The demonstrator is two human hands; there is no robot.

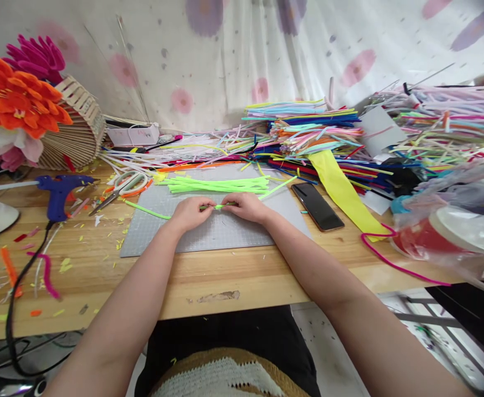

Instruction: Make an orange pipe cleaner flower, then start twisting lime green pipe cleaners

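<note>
Over the grey cutting mat (pixel 229 237), my left hand (pixel 192 213) and my right hand (pixel 244 207) meet nearly fingertip to fingertip. Both pinch a bright green pipe cleaner (pixel 219 207) between them. One green length (pixel 147 210) sticks out to the left past my left hand, and another (pixel 278 187) slants up and right beyond my right hand. Just behind my hands lies a bundle of green pipe cleaners (pixel 219 185) across the mat. What the fingertips cover is hidden.
Left are scissors (pixel 128 184), a blue glue gun (pixel 62 193) with its cord, and fabric flowers (pixel 18 105). A phone (pixel 318 207), yellow ribbon (pixel 345 193) and wrapped red tub (pixel 424 234) stand right. Pipe cleaner piles (pixel 316 132) line the back.
</note>
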